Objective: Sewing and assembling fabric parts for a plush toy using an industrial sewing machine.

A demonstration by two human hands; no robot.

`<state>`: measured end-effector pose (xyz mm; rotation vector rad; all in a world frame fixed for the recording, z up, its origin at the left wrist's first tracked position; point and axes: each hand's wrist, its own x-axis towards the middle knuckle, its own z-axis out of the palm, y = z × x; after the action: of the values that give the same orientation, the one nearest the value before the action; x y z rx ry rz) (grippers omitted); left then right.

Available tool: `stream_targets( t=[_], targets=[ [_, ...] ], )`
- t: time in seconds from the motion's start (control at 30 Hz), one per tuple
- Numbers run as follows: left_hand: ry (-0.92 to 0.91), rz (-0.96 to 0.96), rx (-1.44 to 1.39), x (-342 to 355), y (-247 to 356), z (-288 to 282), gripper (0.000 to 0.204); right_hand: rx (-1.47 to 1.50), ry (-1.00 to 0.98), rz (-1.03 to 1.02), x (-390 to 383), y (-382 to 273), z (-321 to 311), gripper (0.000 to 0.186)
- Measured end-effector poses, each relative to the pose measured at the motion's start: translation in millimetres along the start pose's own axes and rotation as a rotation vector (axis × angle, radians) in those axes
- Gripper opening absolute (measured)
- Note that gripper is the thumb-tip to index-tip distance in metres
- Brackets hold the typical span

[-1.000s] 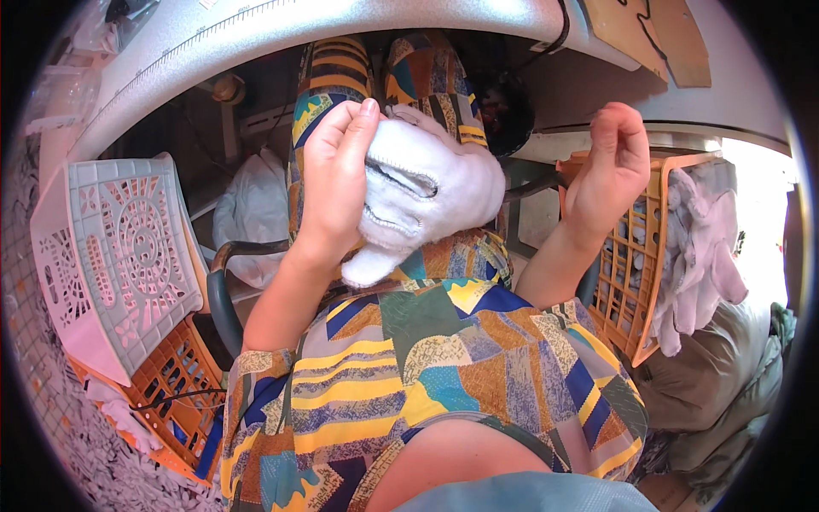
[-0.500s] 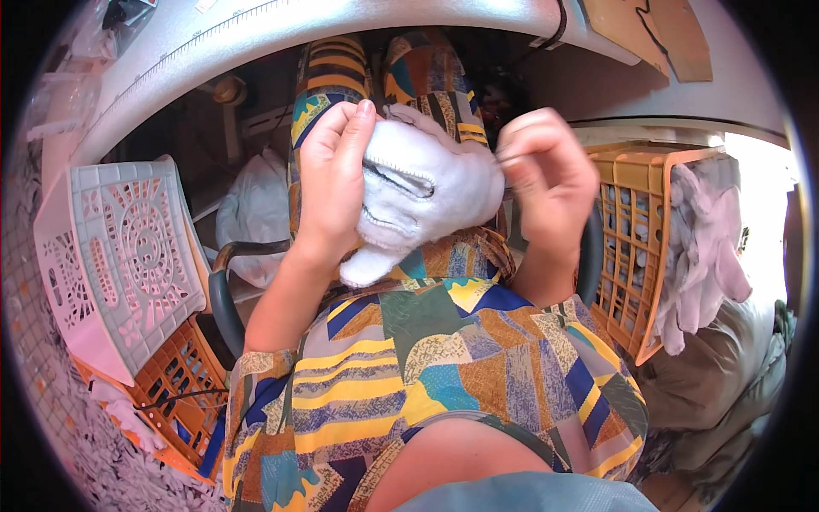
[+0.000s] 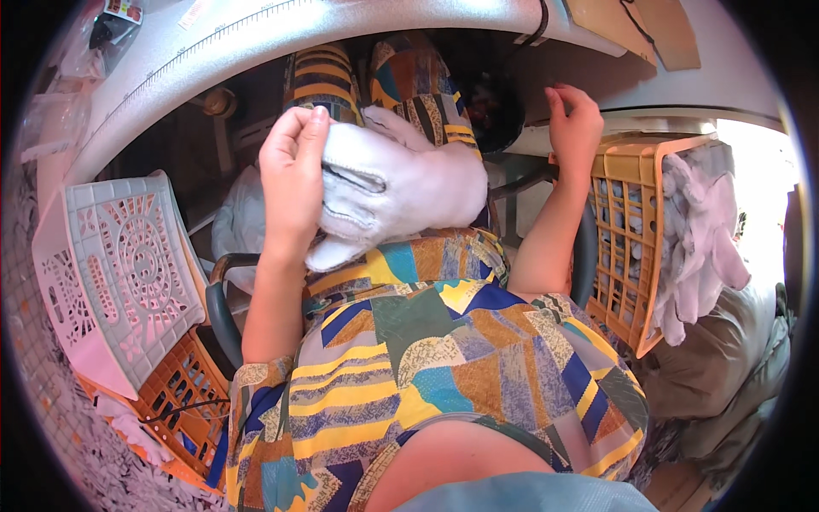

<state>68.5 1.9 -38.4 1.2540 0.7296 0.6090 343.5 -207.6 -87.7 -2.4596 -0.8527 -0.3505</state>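
A white fabric glove (image 3: 426,183) hangs above my lap, its cuff end toward the right and its fingers toward the left. My left hand (image 3: 294,162) pinches the upper finger edge between thumb and fingers. Dark gaps show between the glove's fingers, and one finger points down below my left hand. My right hand (image 3: 576,124) is apart from the glove, raised near the table's underside at the right. Its thumb and fingertips are drawn together; whatever they hold, if anything, is too small to make out.
The curved white table edge (image 3: 281,32), marked with a ruler scale, crosses ahead. At the right stands a yellow-orange crate (image 3: 627,247) with several white gloves (image 3: 704,239) over its side. A white crate (image 3: 141,264) sits on an orange crate (image 3: 183,392) at the left.
My right hand has let go of the glove's cuff end and moved up and away to the right. My left hand has shifted slightly left with the glove.
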Motion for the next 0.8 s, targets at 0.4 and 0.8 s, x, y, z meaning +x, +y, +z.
stream_targets(
  t=[0.4,0.8],
  targets=[
    [0.022,-0.029,0.004,3,-1,-5,0.019,-0.040,-0.049,0.058,3,-21,-16,0.042],
    [0.020,-0.047,0.000,4,-3,-11,0.019,0.072,-0.207,0.137,-6,-14,-5,0.071]
  ],
)
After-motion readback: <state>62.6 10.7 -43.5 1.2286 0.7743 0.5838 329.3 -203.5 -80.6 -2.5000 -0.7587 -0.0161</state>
